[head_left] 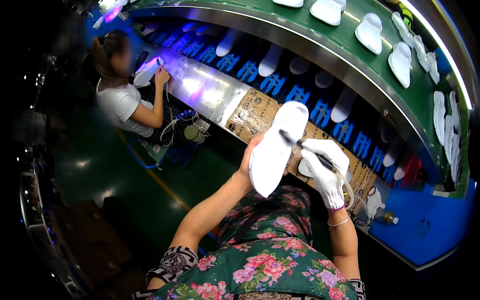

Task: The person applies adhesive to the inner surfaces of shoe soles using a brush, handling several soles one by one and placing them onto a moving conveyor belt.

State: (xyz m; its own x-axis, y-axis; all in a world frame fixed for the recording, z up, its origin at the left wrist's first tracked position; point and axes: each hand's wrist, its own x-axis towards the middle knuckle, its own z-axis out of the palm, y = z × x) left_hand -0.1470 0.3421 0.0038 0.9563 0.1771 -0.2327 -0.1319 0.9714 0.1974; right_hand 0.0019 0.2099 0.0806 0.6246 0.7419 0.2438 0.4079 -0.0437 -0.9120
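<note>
A white shoe sole [270, 162] stands tilted lengthwise in my bare left hand [248, 159], whose fingers wrap its left edge. My right hand [327, 170], in a white knitted glove, is closed round the dark handle of a brush [292, 138]. The dark bristle tip lies over the upper part of the sole; whether it touches I cannot tell. A pale thin tube [351, 192] runs back from the handle past my wrist. Partly hidden behind my gloved hand, another white piece [304, 168] lies on the cardboard-covered bench [250, 111].
Behind the bench runs a row of blue racks [272, 82] with white soles among them. Above it curves a green conveyor [345, 37] carrying more soles. A seated co-worker [125, 100] handles a white piece at left. A small bottle [390, 218] lies on the blue surface [425, 225] at right.
</note>
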